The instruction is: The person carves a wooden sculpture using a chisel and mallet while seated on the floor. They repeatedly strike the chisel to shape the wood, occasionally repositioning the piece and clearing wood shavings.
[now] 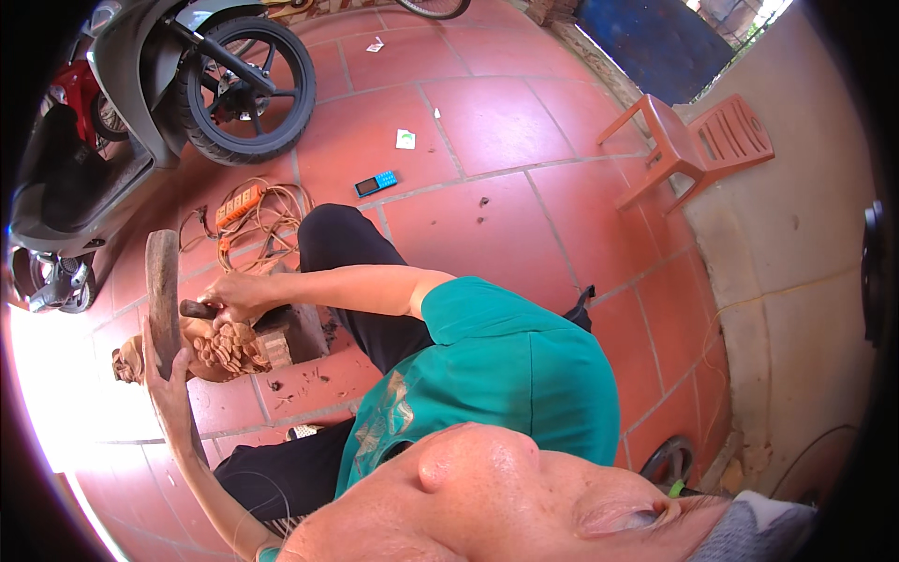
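Note:
A carved wooden figure [229, 354] with clustered round relief lies in front of me at the left, beside a wooden block [304, 337]. My right hand [239, 296], closed above the carving, grips a tool with a dark, round handle [195, 309]; its working end is hidden. Nearer the left rim, my left hand [170, 384] is wrapped around a long, curved wooden bar [162, 281]. That bar stands across the view beside the carving and passes in front of part of it. Dark wood chips [314, 375] are scattered on the tiles nearby.
An orange power strip [239, 206] and coiled cable [272, 220] lie beyond the block, near a blue phone [376, 184]. A grey motorbike [140, 112] stands at the far left. A reddish plastic chair [693, 150] is by the right wall [787, 215].

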The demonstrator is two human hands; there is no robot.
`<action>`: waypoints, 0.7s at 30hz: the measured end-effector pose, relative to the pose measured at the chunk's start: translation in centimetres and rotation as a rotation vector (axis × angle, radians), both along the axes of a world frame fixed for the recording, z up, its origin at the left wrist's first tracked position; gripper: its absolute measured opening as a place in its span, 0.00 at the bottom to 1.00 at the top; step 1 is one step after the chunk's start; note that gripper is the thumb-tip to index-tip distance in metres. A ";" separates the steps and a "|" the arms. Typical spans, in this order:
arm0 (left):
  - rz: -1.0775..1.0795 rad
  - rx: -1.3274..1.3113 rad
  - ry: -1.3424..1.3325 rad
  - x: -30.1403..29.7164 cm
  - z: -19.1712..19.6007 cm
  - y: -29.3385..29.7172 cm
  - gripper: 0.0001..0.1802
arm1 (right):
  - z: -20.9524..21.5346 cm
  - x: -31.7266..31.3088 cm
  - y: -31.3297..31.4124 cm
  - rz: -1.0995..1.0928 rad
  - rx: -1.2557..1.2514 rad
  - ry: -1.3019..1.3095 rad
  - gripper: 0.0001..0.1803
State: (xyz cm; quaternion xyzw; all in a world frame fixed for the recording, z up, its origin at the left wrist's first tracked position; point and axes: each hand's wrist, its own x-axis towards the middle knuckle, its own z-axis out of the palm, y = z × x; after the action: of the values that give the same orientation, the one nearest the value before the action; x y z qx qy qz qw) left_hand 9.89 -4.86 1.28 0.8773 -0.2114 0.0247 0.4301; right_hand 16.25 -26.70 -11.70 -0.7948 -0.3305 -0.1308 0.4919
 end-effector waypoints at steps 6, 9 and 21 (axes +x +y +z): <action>-0.002 0.033 -0.070 1.7 -1.5 1.9 0.38 | 0.6 -0.1 -0.5 -0.054 -0.011 -0.010 0.14; -0.002 0.026 -0.074 1.6 -1.5 1.9 0.38 | 1.0 -0.3 -0.8 -0.020 0.016 -0.006 0.14; -0.057 0.020 0.026 0.9 -1.1 1.0 0.37 | -0.3 0.2 0.2 -0.033 -0.042 -0.008 0.17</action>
State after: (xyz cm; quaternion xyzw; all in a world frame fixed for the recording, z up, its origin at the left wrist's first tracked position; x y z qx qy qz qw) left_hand 10.83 -3.90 0.14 0.8755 -0.2310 -0.0012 0.4243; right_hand 16.45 -26.53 -12.03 -0.8096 -0.3221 -0.1350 0.4717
